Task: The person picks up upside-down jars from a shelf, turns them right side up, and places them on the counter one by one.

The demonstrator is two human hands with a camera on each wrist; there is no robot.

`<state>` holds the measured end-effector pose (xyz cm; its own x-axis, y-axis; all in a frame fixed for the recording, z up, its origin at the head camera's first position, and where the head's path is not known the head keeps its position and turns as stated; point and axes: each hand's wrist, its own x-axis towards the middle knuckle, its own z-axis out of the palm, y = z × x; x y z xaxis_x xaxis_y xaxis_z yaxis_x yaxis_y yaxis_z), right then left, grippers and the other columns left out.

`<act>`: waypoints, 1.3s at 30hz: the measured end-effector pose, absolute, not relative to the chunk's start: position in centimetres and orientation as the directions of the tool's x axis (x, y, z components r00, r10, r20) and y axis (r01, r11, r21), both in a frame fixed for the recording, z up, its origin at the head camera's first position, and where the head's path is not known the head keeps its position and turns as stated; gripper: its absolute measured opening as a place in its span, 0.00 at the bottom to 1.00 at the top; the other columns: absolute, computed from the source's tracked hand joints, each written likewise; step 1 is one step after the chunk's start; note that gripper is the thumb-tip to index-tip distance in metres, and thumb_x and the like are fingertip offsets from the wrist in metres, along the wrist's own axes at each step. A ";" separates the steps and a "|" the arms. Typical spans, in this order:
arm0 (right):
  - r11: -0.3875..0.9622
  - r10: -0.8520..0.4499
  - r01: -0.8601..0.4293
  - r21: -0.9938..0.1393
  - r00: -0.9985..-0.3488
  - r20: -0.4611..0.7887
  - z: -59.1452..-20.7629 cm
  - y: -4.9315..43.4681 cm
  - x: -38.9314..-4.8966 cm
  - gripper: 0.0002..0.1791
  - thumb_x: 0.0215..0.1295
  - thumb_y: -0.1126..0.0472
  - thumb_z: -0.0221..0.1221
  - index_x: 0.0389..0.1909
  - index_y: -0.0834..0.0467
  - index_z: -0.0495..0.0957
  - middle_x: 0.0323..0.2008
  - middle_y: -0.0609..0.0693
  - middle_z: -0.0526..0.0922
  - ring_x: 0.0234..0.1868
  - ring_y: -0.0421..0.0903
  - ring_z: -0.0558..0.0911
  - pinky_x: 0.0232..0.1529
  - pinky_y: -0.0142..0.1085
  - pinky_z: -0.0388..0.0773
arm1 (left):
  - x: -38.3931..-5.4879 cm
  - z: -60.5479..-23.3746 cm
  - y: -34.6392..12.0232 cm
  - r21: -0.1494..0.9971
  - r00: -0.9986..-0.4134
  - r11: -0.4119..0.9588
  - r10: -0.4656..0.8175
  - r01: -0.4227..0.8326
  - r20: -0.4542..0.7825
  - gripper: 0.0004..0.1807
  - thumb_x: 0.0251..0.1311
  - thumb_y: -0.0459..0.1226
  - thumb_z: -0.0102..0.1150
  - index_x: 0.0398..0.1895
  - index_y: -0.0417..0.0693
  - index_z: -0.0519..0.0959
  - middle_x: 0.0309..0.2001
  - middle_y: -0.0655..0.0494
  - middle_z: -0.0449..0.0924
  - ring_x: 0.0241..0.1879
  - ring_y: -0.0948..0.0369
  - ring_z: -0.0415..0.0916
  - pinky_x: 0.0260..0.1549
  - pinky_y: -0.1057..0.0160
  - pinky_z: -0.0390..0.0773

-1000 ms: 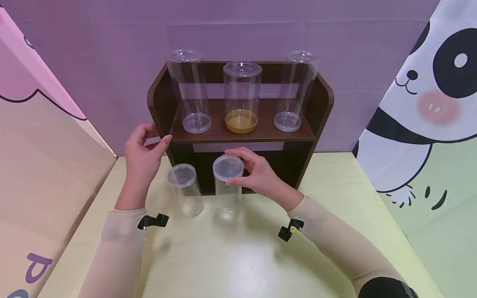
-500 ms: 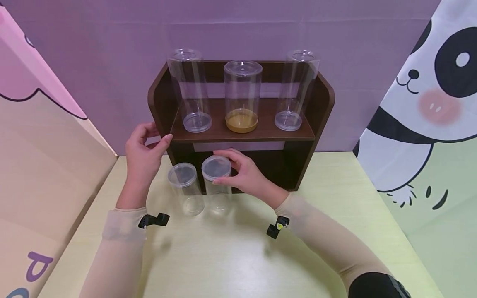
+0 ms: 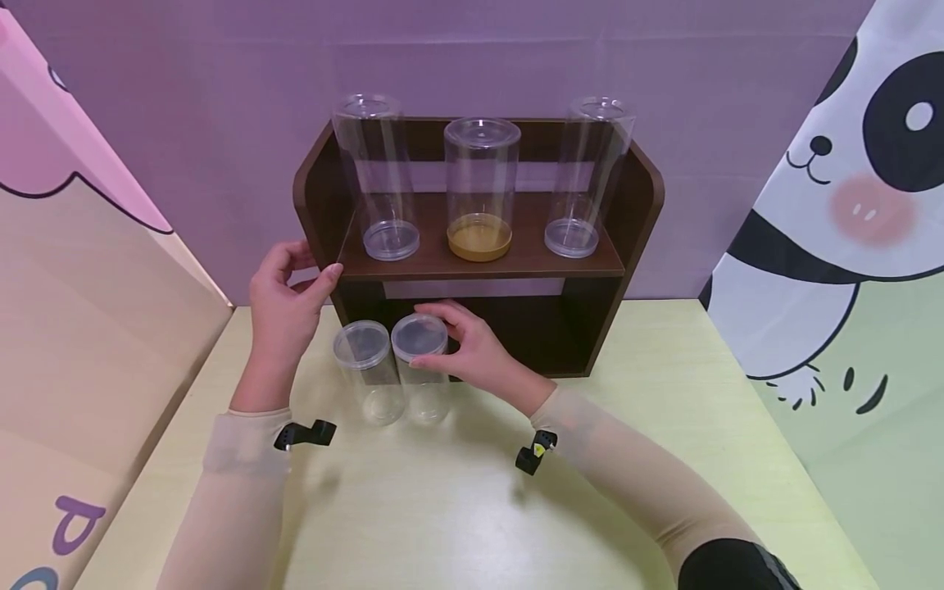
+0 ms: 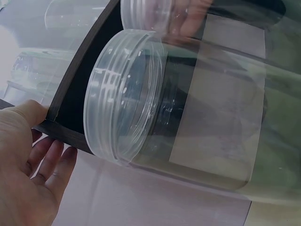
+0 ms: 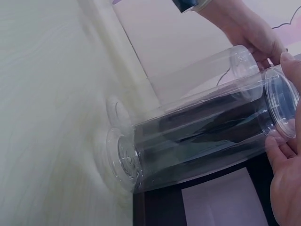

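My right hand (image 3: 483, 352) holds a clear plastic jar (image 3: 429, 400) by its translucent lid, thumb at the front and fingers behind. The jar stands upright on the table, close beside a second clear lidded jar (image 3: 374, 381) on its left. Whether the two touch, I cannot tell. With thumb in front and fingers behind, my left hand (image 3: 288, 307) grips the left side panel of a dark brown two-tier shelf (image 3: 479, 269). In the left wrist view, the left jar's lid (image 4: 108, 99) is large, near that hand (image 4: 23, 160). The right wrist view shows the held jar's base (image 5: 126, 157) at the tabletop.
On the upper tier stand a clear jar (image 3: 372, 172) at left, one with a gold-coloured base (image 3: 479, 238) in the middle, and another clear jar (image 3: 590, 172) at right. The dark lower tier (image 3: 534, 336) lies behind my right hand. A purple cloth (image 3: 472, 57) hangs behind.
My right hand has moved the held jar to the left, closing the gap to the other jar. The left hand has kept its place on the shelf panel.
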<state>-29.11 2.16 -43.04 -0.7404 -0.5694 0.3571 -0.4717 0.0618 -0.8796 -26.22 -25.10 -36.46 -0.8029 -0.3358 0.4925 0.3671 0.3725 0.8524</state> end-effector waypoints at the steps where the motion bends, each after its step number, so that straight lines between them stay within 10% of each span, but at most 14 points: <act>1: 0.065 -0.570 -0.471 -0.880 -0.741 0.355 -43.2 2.1 -29.1 0.40 0.62 0.67 0.81 0.75 0.57 0.77 0.65 0.50 0.81 0.64 0.47 0.80 0.74 0.36 0.75 | -26.2 -36.5 -25.1 0.853 -0.804 0.373 -0.335 0.366 0.492 0.21 0.72 0.35 0.74 0.64 0.41 0.83 0.51 0.63 0.82 0.55 0.62 0.80 0.52 0.72 0.83; 39: 0.054 -0.580 -0.527 -0.848 -0.708 0.403 -45.0 2.5 -29.5 0.48 0.63 0.69 0.79 0.81 0.63 0.65 0.75 0.58 0.76 0.74 0.53 0.76 0.78 0.43 0.71 | -26.3 -36.5 -25.0 0.859 -0.807 0.358 -0.339 0.365 0.484 0.20 0.72 0.35 0.74 0.64 0.43 0.83 0.51 0.64 0.82 0.56 0.62 0.80 0.53 0.72 0.84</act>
